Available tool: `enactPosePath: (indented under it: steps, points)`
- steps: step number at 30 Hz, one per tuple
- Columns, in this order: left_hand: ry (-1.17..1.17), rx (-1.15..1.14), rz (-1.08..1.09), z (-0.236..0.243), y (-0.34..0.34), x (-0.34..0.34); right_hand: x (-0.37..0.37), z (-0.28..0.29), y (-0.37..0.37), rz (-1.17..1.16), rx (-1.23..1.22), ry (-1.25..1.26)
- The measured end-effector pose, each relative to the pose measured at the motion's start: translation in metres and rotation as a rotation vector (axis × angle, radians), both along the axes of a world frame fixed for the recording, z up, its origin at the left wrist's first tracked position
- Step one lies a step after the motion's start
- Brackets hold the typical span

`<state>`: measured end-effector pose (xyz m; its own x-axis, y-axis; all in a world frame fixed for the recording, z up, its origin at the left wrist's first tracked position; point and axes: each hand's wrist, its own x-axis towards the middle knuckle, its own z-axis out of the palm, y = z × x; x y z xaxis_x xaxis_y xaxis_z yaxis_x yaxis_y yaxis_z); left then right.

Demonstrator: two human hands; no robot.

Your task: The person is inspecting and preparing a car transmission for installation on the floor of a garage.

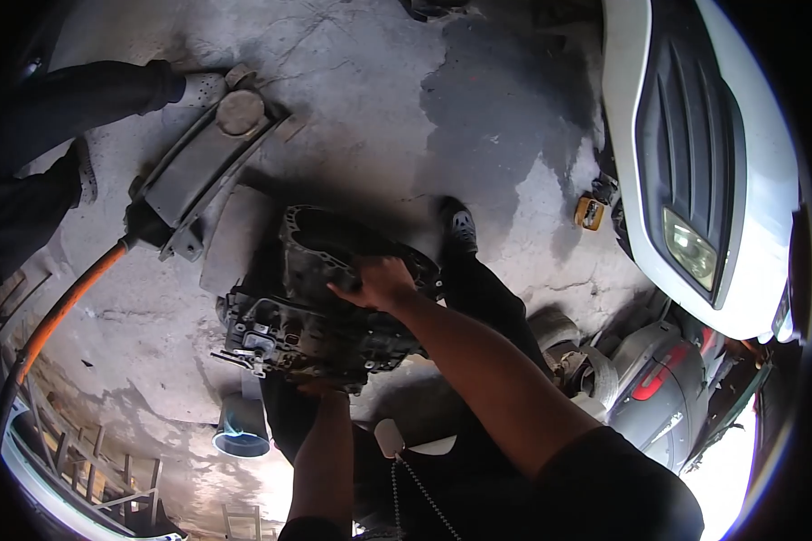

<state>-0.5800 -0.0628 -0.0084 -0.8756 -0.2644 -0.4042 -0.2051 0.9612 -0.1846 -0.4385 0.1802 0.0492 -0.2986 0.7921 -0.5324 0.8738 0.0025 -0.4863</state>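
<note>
A dark metal transmission point(311, 329), its round bell housing facing away from me, sits between my legs in the middle of the head view. My right hand point(385, 282) is closed over the housing's edge, the thumb stretched out to the left. Low on the near side, my left hand point(327, 388) grips the transmission's lower edge, with most of its fingers hidden beneath the casing. Brackets and a small lever mechanism point(257, 347) stick out from the transmission's left end.
A floor jack point(189, 176) with an orange handle point(72, 311) lies at left, beside another person's legs point(81, 108). A white car front point(753, 180) stands at right, near a small yellow container point(589, 214). Grey bumper parts point(668, 388) lie lower right, a bucket point(241, 437) lower left.
</note>
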Motion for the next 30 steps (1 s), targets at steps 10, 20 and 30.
enactPosePath:
  steps: [10, 20, 30]
  points:
    - [-0.091, -0.136, -0.001, 0.013, -0.005, -0.018, -0.011, -0.004, -0.009, 0.001, 0.110, 0.080]
    - [-0.181, -0.110, -0.056, 0.000, -0.016, -0.007, -0.002, -0.004, 0.001, 0.097, -0.078, -0.310]
    - [-0.240, 1.065, 0.509, 0.040, -0.020, 0.000, -0.008, -0.016, -0.011, -0.024, 0.094, -0.229]
